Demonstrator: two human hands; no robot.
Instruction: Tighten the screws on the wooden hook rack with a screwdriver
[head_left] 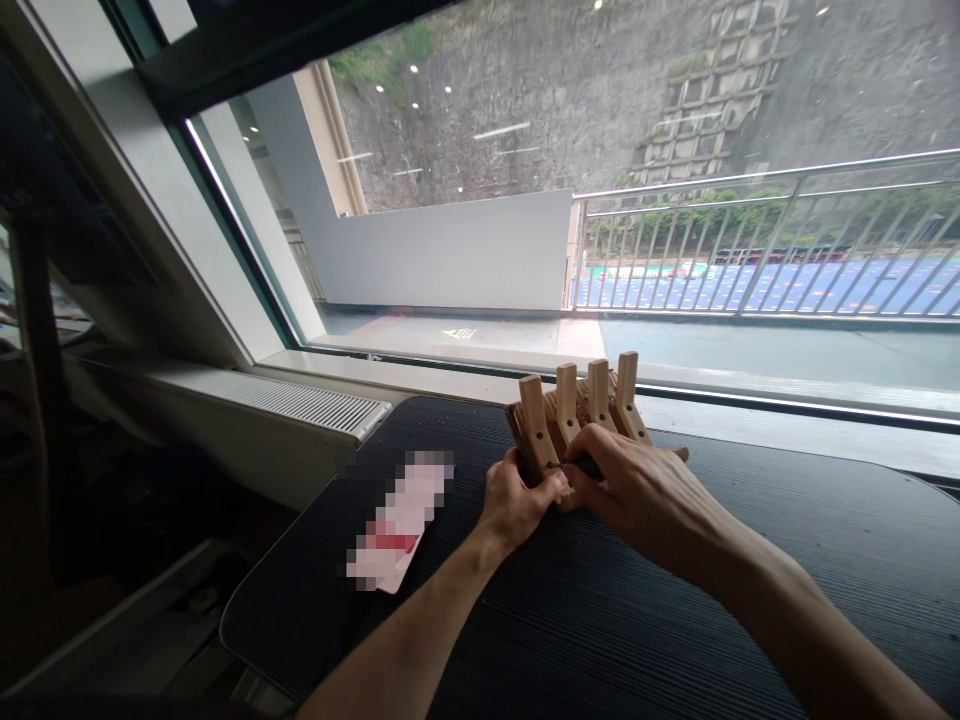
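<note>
A wooden rack (566, 415) with several angled, upright pegs stands on the dark table, each visible peg having a round hole. My left hand (517, 500) is closed around its lower left end, thumb near the foot of the leftmost peg. In my right hand (619, 475) is a dark tool (589, 466), mostly hidden by the fingers. The tool's thin tip points left at the lower part of the leftmost peg; whether it sits in a hole there I cannot tell. My right hand covers the lower right part of the rack.
A pink, flat rectangular item (401, 525), blurred out, lies left of my left forearm on the black table (787, 520). Beyond the table's far edge are a window sill (450, 380) and a large window. A white vented casing (315, 405) runs along the left.
</note>
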